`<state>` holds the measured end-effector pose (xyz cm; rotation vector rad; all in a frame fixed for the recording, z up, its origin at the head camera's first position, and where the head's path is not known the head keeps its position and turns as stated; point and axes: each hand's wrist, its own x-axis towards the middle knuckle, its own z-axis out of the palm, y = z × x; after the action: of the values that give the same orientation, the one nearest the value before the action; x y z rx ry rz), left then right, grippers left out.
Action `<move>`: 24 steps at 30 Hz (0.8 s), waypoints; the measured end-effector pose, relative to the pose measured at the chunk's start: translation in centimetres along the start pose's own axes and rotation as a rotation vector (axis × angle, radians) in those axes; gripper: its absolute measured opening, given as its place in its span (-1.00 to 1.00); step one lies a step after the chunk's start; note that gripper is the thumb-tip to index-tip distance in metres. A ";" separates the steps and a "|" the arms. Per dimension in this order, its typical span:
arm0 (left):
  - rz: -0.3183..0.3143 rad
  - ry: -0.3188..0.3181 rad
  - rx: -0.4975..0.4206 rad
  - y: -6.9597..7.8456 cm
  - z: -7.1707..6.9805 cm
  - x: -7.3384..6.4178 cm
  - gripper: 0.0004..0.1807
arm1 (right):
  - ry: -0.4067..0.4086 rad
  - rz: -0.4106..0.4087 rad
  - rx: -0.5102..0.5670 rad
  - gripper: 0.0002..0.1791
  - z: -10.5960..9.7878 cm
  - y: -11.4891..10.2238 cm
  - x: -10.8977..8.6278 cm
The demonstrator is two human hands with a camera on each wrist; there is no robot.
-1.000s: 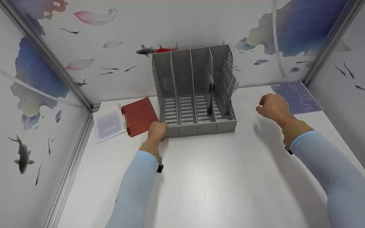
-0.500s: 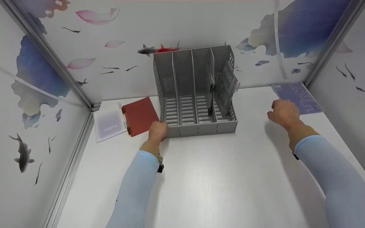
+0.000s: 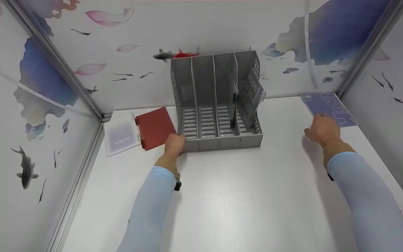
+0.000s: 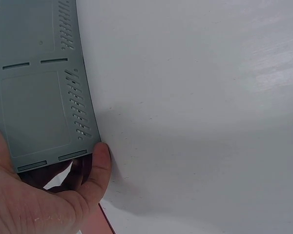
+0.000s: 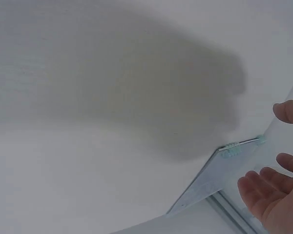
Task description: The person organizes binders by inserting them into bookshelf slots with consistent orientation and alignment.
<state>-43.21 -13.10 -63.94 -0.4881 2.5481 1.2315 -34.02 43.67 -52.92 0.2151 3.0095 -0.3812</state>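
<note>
I see the left hand (image 3: 175,144) clamped on the near left corner of the grey organizer (image 3: 222,142), which stands at the back of the surface (image 3: 243,196). I count 4 compartments in it; a spiral notebook (image 3: 249,98) leans in the rightmost. My right-hand view shows the right hand (image 3: 324,130) holding nothing, thumb and loosely bent fingers apart, near the purple-blue notebook (image 3: 327,105) lying at the far right. Left of the organizer I have 2 more lying flat: a red notebook (image 3: 155,128) and, further left, a pale notebook (image 3: 121,137).
</note>
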 end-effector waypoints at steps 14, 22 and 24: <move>0.025 0.034 -0.013 2.0 -1.1 -4.2 -0.67 | -0.173 0.027 0.008 -0.01 0.9 0.1 -2.1; 0.024 -0.002 -0.017 0.3 -0.4 -1.0 -0.66 | -0.218 0.094 0.082 -0.05 -0.7 -2.8 -5.4; 0.033 -0.008 -0.042 0.8 -0.9 -2.6 -0.66 | -0.220 0.097 0.085 -0.04 -0.5 -2.7 -5.3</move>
<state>-41.26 -12.93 -61.83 -0.4515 2.5377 1.2987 -29.31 40.52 -51.18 0.3035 2.7579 -0.4887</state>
